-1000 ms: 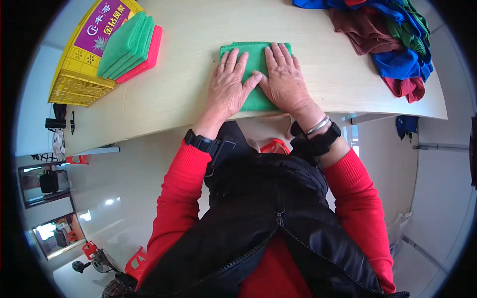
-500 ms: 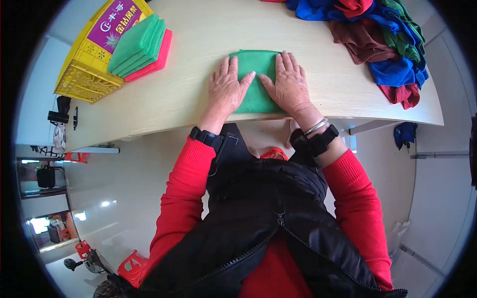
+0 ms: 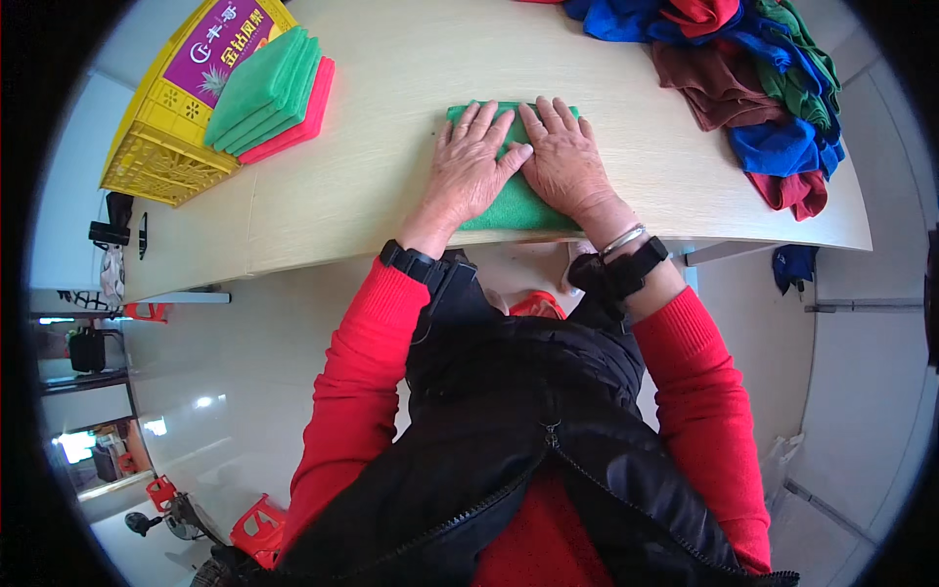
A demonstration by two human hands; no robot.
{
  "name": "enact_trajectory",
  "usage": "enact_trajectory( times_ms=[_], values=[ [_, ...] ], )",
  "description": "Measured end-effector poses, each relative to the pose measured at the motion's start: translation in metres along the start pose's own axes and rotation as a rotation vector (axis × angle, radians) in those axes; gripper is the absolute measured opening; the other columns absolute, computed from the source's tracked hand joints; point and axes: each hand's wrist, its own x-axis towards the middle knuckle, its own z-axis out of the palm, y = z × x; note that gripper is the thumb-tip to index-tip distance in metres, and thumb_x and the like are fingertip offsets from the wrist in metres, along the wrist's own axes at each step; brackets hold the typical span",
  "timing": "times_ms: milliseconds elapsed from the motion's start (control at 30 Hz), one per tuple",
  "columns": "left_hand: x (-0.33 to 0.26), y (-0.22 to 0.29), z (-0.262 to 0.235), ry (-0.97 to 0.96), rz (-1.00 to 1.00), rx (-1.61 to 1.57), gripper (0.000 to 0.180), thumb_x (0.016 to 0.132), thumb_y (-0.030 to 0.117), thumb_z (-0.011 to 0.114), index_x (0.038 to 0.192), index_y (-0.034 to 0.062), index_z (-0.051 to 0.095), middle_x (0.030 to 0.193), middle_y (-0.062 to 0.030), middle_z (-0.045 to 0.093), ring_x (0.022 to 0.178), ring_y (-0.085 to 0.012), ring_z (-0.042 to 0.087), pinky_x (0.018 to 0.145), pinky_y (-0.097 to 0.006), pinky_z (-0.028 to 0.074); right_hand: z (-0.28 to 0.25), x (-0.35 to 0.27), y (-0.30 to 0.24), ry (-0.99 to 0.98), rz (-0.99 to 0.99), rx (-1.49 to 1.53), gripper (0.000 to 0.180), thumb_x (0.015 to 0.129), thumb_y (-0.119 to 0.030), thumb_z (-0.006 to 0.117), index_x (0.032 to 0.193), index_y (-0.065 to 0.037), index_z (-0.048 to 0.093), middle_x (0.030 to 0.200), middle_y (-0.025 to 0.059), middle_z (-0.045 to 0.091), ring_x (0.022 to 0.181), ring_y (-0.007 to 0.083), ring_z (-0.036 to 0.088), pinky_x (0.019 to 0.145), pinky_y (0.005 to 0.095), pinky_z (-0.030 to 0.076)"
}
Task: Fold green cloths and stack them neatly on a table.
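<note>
Green cloth [image 3: 509,201], folded into a rectangle, lies on the table [image 3: 391,127] at twelve o'clock from the person, near its front edge. Both hands rest flat on it, thumbs nearly touching. Left hand [image 3: 468,166] and right hand [image 3: 565,158] have fingers straight and slightly spread, grasping nothing. Pressing well likely means even palm pressure, sliding outward to flatten creases. Folded cloths [image 3: 269,93] sit at ten o'clock by a yellow crate [image 3: 161,157]; a loose pile [image 3: 753,88] at two.
</note>
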Motion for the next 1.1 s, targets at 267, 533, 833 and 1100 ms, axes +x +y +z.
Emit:
enact_trajectory(
  times_ms=[267, 533, 833, 1100],
  values=[
    [0.000, -0.004, 0.003, 0.038, -0.098, -0.029, 0.073, 0.100, 0.060, 0.038, 0.148, 0.0056, 0.042, 0.156, -0.0168, 0.036, 0.145, -0.0336, 0.031, 0.118, -0.052, 0.024, -0.001, -0.001, 0.000, 0.032, 0.062, 0.079, 0.064, 0.097, -0.043, 0.050, 0.147, -0.004, 0.043, 0.153, 0.0199, 0.040, 0.144, 0.0367, 0.034, 0.118, 0.0484, 0.028],
    [-0.016, -0.020, -0.014, 0.075, -0.094, 0.027, 0.065, 0.101, 0.051, 0.044, 0.147, 0.0046, 0.043, 0.154, -0.0178, 0.038, 0.144, -0.0343, 0.033, 0.117, -0.053, 0.026, -0.018, -0.007, 0.002, 0.110, 0.020, -0.029, 0.060, 0.096, -0.039, 0.054, 0.144, -0.004, 0.046, 0.150, 0.0194, 0.043, 0.142, 0.0356, 0.036, 0.116, 0.0510, 0.029],
    [-0.043, 0.029, -0.013, 0.111, -0.145, 0.108, 0.053, 0.102, 0.032, 0.048, 0.145, 0.0021, 0.043, 0.151, -0.0176, 0.042, 0.141, -0.0335, 0.037, 0.115, -0.051, 0.029, -0.013, -0.027, -0.033, 0.078, 0.034, -0.022, 0.054, 0.097, -0.035, 0.054, 0.142, -0.005, 0.048, 0.149, 0.0168, 0.045, 0.141, 0.0344, 0.038, 0.115, 0.0518, 0.029],
    [-0.063, 0.015, -0.018, 0.118, -0.206, 0.067, 0.052, 0.101, 0.030, 0.050, 0.143, -0.0005, 0.043, 0.148, -0.0190, 0.044, 0.140, -0.0344, 0.038, 0.114, -0.057, 0.029, -0.015, -0.034, -0.017, 0.060, 0.000, 0.022, 0.057, 0.098, -0.039, 0.051, 0.145, -0.008, 0.045, 0.152, 0.0159, 0.042, 0.143, 0.0350, 0.036, 0.115, 0.0513, 0.029]
  ],
)
